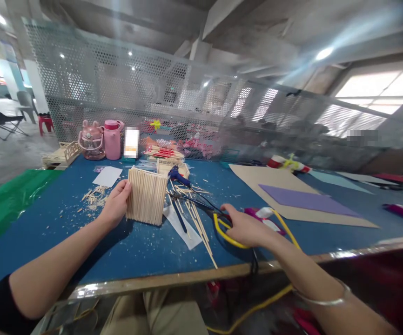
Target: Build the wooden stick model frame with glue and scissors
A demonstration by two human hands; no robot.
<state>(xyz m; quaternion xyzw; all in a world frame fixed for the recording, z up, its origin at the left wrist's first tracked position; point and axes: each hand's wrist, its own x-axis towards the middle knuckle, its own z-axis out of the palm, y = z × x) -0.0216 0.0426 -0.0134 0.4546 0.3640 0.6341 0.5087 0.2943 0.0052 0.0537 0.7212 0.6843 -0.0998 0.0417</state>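
Here, the wooden-stick panel (146, 196) is held nearly upright over the blue tabletop (135, 258), its edge pinched in the left hand (117, 200). Beside it lie a glue gun (179, 176) and loose sticks (201, 225); the right hand (241, 226) curls at a yellow cable (234, 241), whether gripping I cannot tell.

1. Left hand (117, 201): partly hidden behind the stick panel (146, 196).
2. Right hand (244, 226): partly hides a yellow loop (223, 236); its grip is unclear.
3. Green sheet (16, 193): cut off by the left edge.
4. Mesh (124, 79): what stands behind it is blurred.
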